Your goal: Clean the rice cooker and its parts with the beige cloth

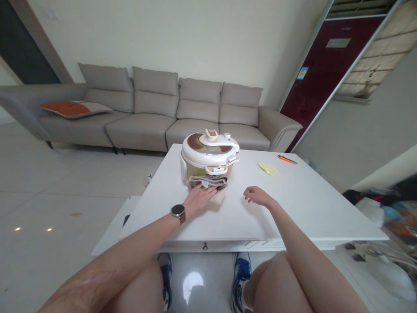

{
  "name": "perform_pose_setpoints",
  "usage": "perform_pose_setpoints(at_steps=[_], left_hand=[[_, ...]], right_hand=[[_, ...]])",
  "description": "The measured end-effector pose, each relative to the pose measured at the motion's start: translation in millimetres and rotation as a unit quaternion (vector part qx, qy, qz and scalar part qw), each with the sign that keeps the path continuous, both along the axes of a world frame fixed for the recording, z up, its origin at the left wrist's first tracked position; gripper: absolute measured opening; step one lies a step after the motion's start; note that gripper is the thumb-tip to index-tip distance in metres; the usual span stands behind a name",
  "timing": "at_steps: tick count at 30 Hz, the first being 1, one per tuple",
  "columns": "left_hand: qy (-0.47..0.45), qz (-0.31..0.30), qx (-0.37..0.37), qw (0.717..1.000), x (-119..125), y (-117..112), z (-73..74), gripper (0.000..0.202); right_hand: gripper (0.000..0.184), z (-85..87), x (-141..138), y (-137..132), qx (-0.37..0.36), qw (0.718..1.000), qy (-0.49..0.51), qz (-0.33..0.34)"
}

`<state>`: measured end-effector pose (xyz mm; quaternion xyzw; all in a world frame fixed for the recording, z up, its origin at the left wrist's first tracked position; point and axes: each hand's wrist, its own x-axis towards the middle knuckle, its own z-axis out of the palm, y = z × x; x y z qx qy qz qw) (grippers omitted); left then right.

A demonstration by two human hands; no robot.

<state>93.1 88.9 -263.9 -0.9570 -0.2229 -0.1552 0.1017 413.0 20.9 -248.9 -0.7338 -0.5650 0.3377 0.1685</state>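
A white and beige pressure cooker (pixel 208 155) stands with its lid on, at the far middle of the white table (pixel 293 208). A folded grey-brown cloth (pixel 208 181) lies against its front. My left hand (pixel 198 198), a watch on its wrist, rests flat on the near edge of that cloth with fingers stretched out. My right hand (pixel 256 194) hovers just above the bare tabletop to the right of the cloth, fingers loosely curled down, holding nothing.
A yellow paper slip (pixel 267 168) and an orange pen-like tool (pixel 286 159) lie at the table's far right. A grey sofa (pixel 156 113) with an orange cushion (pixel 73 108) stands behind. Clutter (pixel 384 217) sits on the floor to the right. My knees and shoes are under the table's near edge.
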Motion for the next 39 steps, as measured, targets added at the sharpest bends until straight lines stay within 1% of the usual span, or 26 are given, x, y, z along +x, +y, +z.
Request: perform_pose_setpoints(at_steps=[3, 5, 7, 10, 12, 14, 19, 21, 23, 27, 28, 30, 33, 35, 37, 39], left_hand=[[-0.035, 0.025, -0.007, 0.999, 10.8, -6.0, 14.5, 0.044], [-0.044, 0.026, -0.006, 0.999, 18.8, -9.5, 14.8, 0.044], [-0.030, 0.008, -0.004, 1.000, 25.9, -10.8, 7.0, 0.046], [0.002, -0.023, -0.005, 1.000, 32.5, -8.6, -9.2, 0.050], [0.006, -0.030, -0.007, 1.000, 33.6, -6.2, -13.7, 0.048], [-0.003, -0.033, -0.007, 0.999, 32.3, -4.9, -9.6, 0.045], [-0.043, -0.012, -0.005, 0.999, 27.1, -7.8, 15.7, 0.045], [-0.051, -0.007, -0.002, 0.999, 27.6, -9.0, 17.5, 0.046], [-0.039, -0.014, 0.001, 0.999, 30.0, -9.1, 11.1, 0.046], [0.005, -0.031, -0.002, 1.000, 37.3, -6.2, -9.0, 0.044], [0.007, -0.032, -0.004, 0.999, 38.5, -5.4, -11.2, 0.043], [-0.001, -0.032, -0.010, 0.999, 39.2, -4.7, -9.4, 0.042], [-0.036, -0.031, -0.038, 0.998, 36.4, -7.6, 3.7, 0.041], [-0.067, -0.032, -0.075, 0.994, 34.0, -11.7, 12.7, 0.040], [-0.100, -0.041, -0.127, 0.986, 32.3, -16.4, 18.0, 0.042], [-0.133, -0.052, -0.196, 0.970, 31.3, -20.3, 20.2, 0.048]], right_hand=[[0.015, -0.8, 1.2, 0.5, -0.002, 1.000, 0.002, 0.001], [0.014, -0.7, 0.2, 0.9, -0.004, 1.000, 0.003, 0.002], [0.014, -0.5, -1.9, 1.1, -0.006, 1.000, 0.003, 0.004], [0.014, -0.3, -5.0, 0.4, -0.010, 1.000, 0.004, 0.004], [0.014, -0.6, -5.3, -0.8, -0.012, 1.000, 0.005, 0.003], [0.014, -1.1, -3.7, -2.3, -0.011, 1.000, 0.007, 0.003], [0.013, -3.0, 3.1, -3.9, -0.008, 1.000, 0.012, 0.007], [0.013, -3.5, 4.1, -3.4, -0.009, 1.000, 0.013, 0.006], [0.013, -3.7, 3.3, -2.5, -0.010, 1.000, 0.014, 0.006], [0.012, -2.8, -1.3, -1.9, -0.011, 1.000, 0.013, 0.009], [0.012, -2.4, -2.5, -2.1, -0.011, 1.000, 0.013, 0.010], [0.012, -1.3, -4.3, -2.9, -0.010, 1.000, 0.015, 0.013], [0.012, 0.3, -4.8, -4.4, -0.005, 1.000, 0.018, 0.016], [0.012, 0.7, -3.6, -5.2, -0.003, 1.000, 0.018, 0.016], [0.013, 0.1, -1.5, -5.4, -0.002, 1.000, 0.016, 0.016], [0.014, -1.4, 1.1, -5.0, 0.002, 1.000, 0.013, 0.015]])
